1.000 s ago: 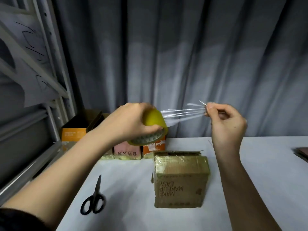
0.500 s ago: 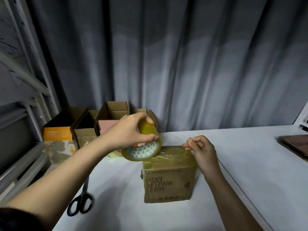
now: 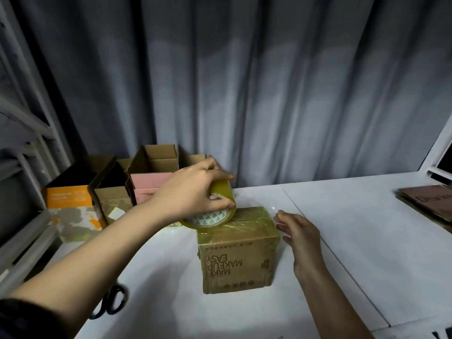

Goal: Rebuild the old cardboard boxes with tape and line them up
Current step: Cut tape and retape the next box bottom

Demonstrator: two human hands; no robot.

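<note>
A brown cardboard box printed "MAKE MAKEUP EASY" stands on the white table, its top covered in clear tape. My left hand grips a yellowish tape roll that rests tilted on the box's top left edge. My right hand presses with straight fingers against the box's right side, where a clear tape end hangs over. A row of open boxes stands at the back left: an orange one, a brown one and a pink one.
Black scissors lie near the table's front left, partly behind my left forearm. Flattened cardboard lies at the right edge. A grey curtain hangs behind the table and a metal shelf frame stands at the left.
The stretched tape came down onto the box top. My left hand lowered the roll onto the box's left edge. My right hand let go of the tape end and moved down the right side.
</note>
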